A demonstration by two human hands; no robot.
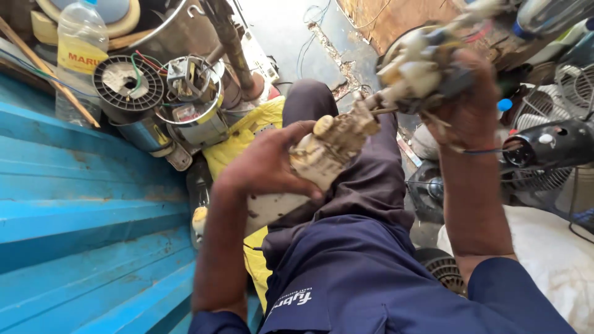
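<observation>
Two bare hands work at mid-frame: the left hand [269, 164], lower and nearer, is closed around a dirty cream plastic part [328, 148], while the right hand [467, 105], raised toward the upper right, clutches a blurred fan motor assembly [424, 65] with trailing wires. Blue corrugated sheeting [80, 210] fills the lower left. Farther off, upper left, sit a black wire spool [127, 83], a metal motor housing [195, 102] and a plastic bottle [80, 49].

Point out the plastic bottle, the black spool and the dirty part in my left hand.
plastic bottle [80, 55], head view, on its yellow label.
black spool [128, 83], head view, on its round face.
dirty part [331, 151], head view, on its cream body.
</observation>
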